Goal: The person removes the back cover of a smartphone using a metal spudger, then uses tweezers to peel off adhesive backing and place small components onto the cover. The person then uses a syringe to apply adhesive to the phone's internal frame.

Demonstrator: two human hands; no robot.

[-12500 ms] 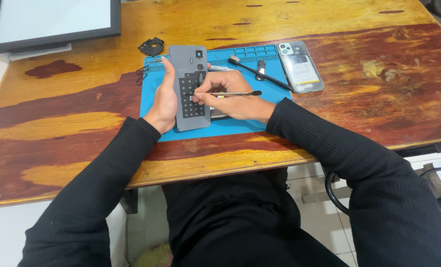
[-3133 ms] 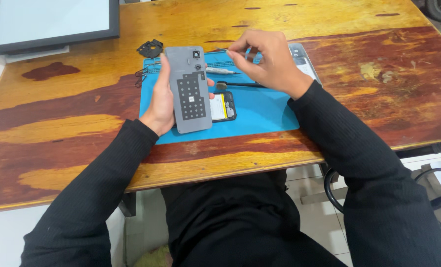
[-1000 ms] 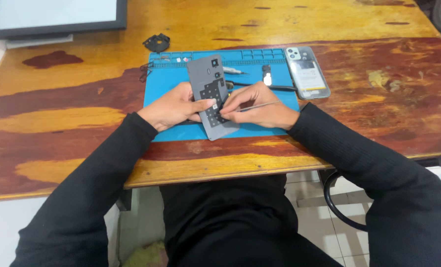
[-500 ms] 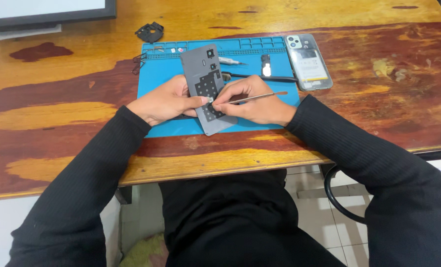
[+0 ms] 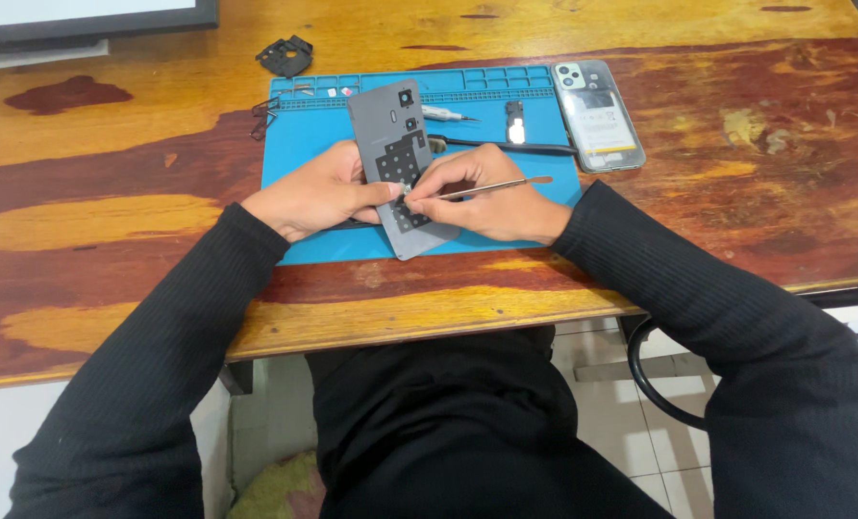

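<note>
Metal is showing as a thin rod, a slender tool [image 5: 491,185] that the right hand [image 5: 491,192] is pinching between thumb and fingertips, its tip touching the inner face of a grey phone back cover [image 5: 400,163]. The left hand [image 5: 318,192] is gripping the cover's left edge, thumb pressing on its face and fingers curled behind, holding it tilted above the blue work mat [image 5: 323,144]. Both hands are crowding the cover's lower half, hiding what looks like dark adhesive patches there. Behind the right hand, a black-handled tool [image 5: 506,147] and a small screwdriver [image 5: 445,114] are lying on the mat, with a small dark part [image 5: 515,122] between them. A phone [image 5: 598,115] with its back off is resting at the mat's right edge, partly on the wooden table [image 5: 111,221]. A black plastic piece [image 5: 286,56] is sitting beyond the mat, and a dark-framed screen [image 5: 83,19] is lying at the far left.
</note>
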